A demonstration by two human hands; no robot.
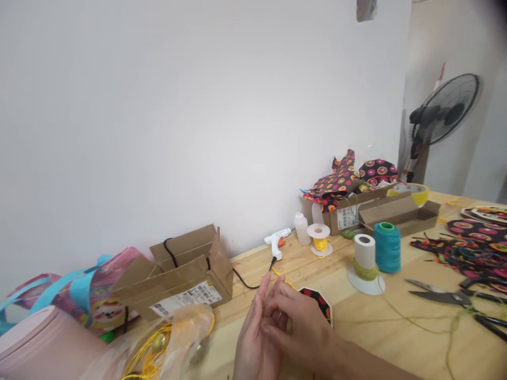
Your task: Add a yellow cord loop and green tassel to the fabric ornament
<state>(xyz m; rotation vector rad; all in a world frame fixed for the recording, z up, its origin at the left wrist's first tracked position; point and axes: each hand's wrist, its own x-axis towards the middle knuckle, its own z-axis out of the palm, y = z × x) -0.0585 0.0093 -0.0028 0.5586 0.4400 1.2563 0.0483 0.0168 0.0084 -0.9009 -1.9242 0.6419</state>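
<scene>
Yellow cord [285, 280] sits right at my fingertips, pinched betw. both hands, its free end running up and away toward the glue gun [277, 241]. My right hand [295, 324] lies over the left hand [253, 338], fingers [273, 293] narrow and closed on the cord. A fabric-covered piece [319, 302] lies on the bench [356, 322] just behind my right hand, partly hidden by it.

Both hands, left [253, 343] and right [297, 327], are bare, with no sleeves.
</scene>
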